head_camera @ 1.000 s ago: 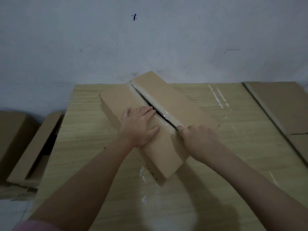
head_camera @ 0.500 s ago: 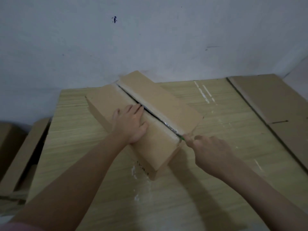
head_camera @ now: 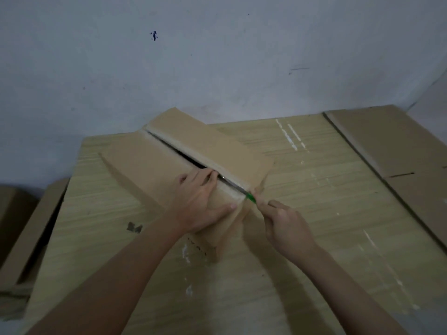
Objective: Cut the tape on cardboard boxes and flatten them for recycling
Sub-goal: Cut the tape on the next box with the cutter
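Pale wood-grain table (head_camera: pixel 314 201), blank wall behind. Right hand (head_camera: pixel 287 226) curled round green cutter (head_camera: pixel 250 197), blade at box (head_camera: pixel 150 165) seam's near end; left hand (head_camera: pixel 200 204) flat beside it. Risk, probably: blade slipping toward left fingertips (head_camera: pixel 212 174) just beyond.

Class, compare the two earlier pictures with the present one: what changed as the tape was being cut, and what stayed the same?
The right hand drew the green-handled cutter along the seam to the box's near end, and the slit gapes wider. The left hand slid nearer that end, fingertips at the slit. Unchanged: box on the table, flattened cardboard at right.
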### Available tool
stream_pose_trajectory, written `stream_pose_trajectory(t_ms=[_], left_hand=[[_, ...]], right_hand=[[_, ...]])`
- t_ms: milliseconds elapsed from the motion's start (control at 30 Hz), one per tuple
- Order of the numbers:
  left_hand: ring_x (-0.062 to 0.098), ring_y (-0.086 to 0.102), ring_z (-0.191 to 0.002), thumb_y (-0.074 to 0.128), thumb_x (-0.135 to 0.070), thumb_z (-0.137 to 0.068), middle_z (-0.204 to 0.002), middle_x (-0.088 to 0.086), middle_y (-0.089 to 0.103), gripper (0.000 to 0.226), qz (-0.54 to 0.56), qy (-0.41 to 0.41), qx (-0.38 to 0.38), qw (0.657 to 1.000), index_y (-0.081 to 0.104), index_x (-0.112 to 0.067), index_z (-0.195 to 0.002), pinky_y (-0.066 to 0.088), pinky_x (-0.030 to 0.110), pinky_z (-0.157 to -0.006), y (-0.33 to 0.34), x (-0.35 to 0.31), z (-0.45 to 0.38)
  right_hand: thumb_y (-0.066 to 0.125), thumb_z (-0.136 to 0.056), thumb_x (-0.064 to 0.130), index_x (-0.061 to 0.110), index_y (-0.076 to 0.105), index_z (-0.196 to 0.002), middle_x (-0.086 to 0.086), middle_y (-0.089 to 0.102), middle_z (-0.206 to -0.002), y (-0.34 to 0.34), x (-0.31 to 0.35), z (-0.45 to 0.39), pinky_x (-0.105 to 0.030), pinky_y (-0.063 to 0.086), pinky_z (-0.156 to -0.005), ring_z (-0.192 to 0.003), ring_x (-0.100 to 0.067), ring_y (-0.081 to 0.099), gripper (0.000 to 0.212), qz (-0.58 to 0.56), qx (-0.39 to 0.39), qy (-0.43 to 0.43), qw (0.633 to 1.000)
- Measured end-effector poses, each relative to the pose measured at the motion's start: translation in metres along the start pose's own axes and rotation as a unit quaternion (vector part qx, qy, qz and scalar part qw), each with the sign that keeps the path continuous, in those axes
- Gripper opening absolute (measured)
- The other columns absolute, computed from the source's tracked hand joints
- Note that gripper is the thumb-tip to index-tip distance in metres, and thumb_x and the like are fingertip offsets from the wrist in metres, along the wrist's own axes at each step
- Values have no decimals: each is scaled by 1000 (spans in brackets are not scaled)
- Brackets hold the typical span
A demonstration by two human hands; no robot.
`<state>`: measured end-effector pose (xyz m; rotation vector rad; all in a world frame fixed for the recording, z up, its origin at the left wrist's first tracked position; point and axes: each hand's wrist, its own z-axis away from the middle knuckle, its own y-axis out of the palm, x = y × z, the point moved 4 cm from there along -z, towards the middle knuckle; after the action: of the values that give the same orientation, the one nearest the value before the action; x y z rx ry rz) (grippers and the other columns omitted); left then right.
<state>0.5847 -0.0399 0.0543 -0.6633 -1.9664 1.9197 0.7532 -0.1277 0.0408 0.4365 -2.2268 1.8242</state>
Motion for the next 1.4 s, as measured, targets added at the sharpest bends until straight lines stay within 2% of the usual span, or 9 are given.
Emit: stream_pose_trajectory(t_ms=[233, 333, 467, 667, 900, 1000, 1133, 1267, 1400], left_hand=[[19, 27, -130, 7, -84, -60, -144, -4, 33, 108, 24, -90, -28, 995, 32, -21, -144, 18, 37, -104, 8, 11, 7], [16, 24, -131, 6, -84, -58, -145, -7, 31, 109, 20, -98, -31, 994, 33, -23, -144, 15, 35, -103, 7, 10, 2], [14, 25, -131, 8, -85, -58, -144, -6, 34, 109, 24, -118, -45, 992, 39, -23, -141, 16, 36, -103, 7, 7, -4], [19, 34, -129, 19, -84, -60, -139, -3, 43, 103, 45, -125, -73, 988, 49, -19, -134, 22, 39, -103, 7, 7, -4], [19, 34, -128, 19, -84, -62, -139, -4, 43, 101, 38, -128, -72, 988, 49, -19, -134, 21, 39, -102, 7, 6, -5], [18, 34, -127, 21, -84, -62, -138, -3, 44, 101, 41, -132, -80, 987, 50, -18, -132, 21, 38, -102, 7, 5, -6], [18, 34, -126, 21, -84, -61, -136, -3, 45, 99, 38, -132, -86, 987, 52, -18, -130, 19, 36, -99, 7, 4, -7], [17, 32, -127, 18, -84, -60, -138, -4, 43, 101, 38, -133, -84, 987, 50, -19, -131, 19, 36, -100, 7, 5, -7], [17, 31, -128, 16, -85, -60, -139, -4, 42, 103, 36, -130, -79, 988, 48, -20, -133, 19, 37, -101, 6, 4, -7]], right_hand=[[40, -83, 13, 18, 55, -132, -8, 59, -69, 10, 7, -2, -32, 48, -53, -60, -29, 60, 52, -107, -68, 22, 992], [48, -91, -2, 10, 59, -127, 8, 68, -96, 15, -3, 2, -7, 42, -72, -85, -2, 62, 39, -311, -94, 193, 926], [48, -91, 1, 30, 69, -98, 27, 53, -55, 32, -1, -6, -16, 35, -61, -60, 8, 44, 37, -451, -51, 267, 850], [49, -82, 20, 13, 64, -119, 23, 42, -73, 40, 3, -20, -14, 25, -64, -68, 8, 33, 41, -513, -46, 288, 807], [47, -91, 2, 21, 67, -114, 24, 44, -52, 31, -2, -25, -9, 28, -55, -53, 9, 38, 36, -457, -23, 280, 844], [47, -91, 2, 11, 64, -122, 22, 49, -68, 22, 1, -27, -12, 32, -61, -65, 7, 42, 36, -417, -12, 276, 866], [46, -93, 2, 2, 65, -116, -8, 67, -117, 5, 11, -26, -12, 35, -79, -111, -21, 58, 30, -319, -34, 238, 917], [44, -94, 4, 1, 66, -114, -17, 67, -114, 5, 16, -23, -22, 36, -81, -109, -29, 59, 29, -284, -37, 227, 931], [46, -93, 2, 5, 58, -126, -10, 59, -129, 8, 19, -15, -9, 30, -83, -121, -23, 53, 36, -294, -28, 244, 924]])
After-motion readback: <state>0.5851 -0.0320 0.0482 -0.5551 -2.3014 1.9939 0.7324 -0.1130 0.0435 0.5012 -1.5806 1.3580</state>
